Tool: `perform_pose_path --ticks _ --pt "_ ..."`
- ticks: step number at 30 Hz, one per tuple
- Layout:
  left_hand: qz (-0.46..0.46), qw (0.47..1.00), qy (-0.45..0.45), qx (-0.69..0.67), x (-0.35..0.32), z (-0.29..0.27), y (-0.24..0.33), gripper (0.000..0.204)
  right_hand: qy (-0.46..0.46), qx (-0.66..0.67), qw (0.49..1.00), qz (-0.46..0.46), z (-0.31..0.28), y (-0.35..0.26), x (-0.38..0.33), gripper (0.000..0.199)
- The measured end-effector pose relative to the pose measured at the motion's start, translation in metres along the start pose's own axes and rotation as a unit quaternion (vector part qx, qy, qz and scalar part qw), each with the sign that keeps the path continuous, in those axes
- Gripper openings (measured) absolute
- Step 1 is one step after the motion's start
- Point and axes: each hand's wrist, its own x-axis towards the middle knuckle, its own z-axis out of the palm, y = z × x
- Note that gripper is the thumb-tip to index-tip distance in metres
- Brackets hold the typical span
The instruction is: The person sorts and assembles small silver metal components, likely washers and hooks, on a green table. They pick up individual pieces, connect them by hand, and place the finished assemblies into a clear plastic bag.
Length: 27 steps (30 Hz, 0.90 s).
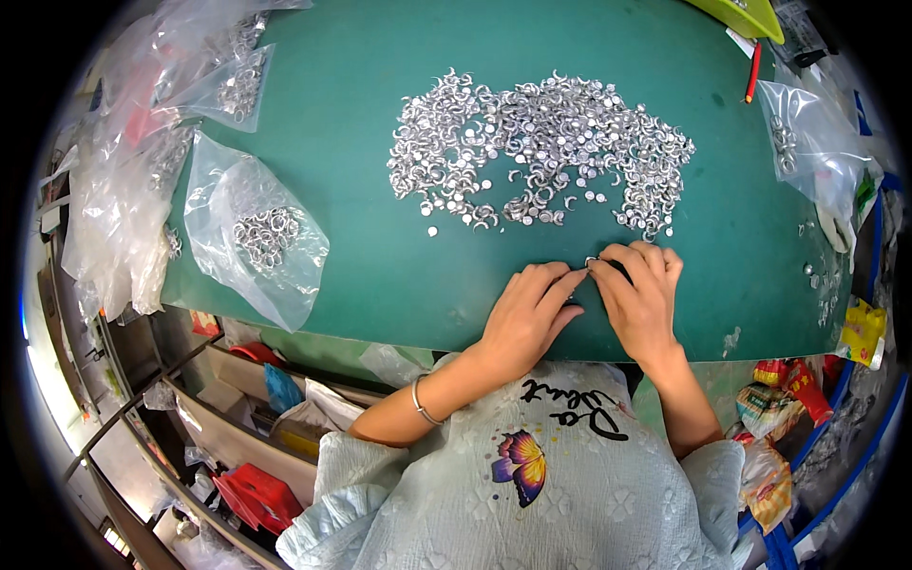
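Both my hands meet over the near part of the green table mat [370, 285]. My left hand [527, 309] has its thumb and index finger pinched together, close to the right fingertips. My right hand [638, 294] is also closed in a pinch, fingers bent. Between the fingertips a small silvery metal piece [590, 261] shows; most of it is hidden, so its kind is unclear. Just beyond my hands spreads a wide pile of small silver metal parts [560, 123], some crescent-shaped and some round and flat.
An opened clear plastic bag [266, 237] with silver rings lies at left, beside more plastic bags [123, 190]. Another clear bag [807, 133] lies at right, near a red pen [753, 71] and a yellow-green tray [741, 14]. Loose bits [825, 285] lie near the right edge.
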Motion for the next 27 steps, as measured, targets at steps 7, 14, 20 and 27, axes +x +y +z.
perform_pose_path --ticks 7,14,20,27 --pt "-0.01 0.999 0.006 0.042 0.01 -0.001 0.002 0.039 0.01 0.055 0.998 0.029 0.0 -0.012 -0.016 0.019" --pt "-0.01 0.997 0.01 0.081 0.011 0.002 0.008 0.034 0.04 0.108 0.988 0.106 -0.007 0.002 -0.009 0.022" --pt "-0.004 0.994 -0.01 0.107 0.005 0.004 -0.001 0.028 -0.012 0.047 0.999 0.018 0.0 0.005 -0.001 0.022" --pt "0.001 0.997 -0.009 0.081 -0.001 0.0 0.002 0.026 0.032 0.04 0.996 0.074 -0.012 0.0 -0.002 0.017"
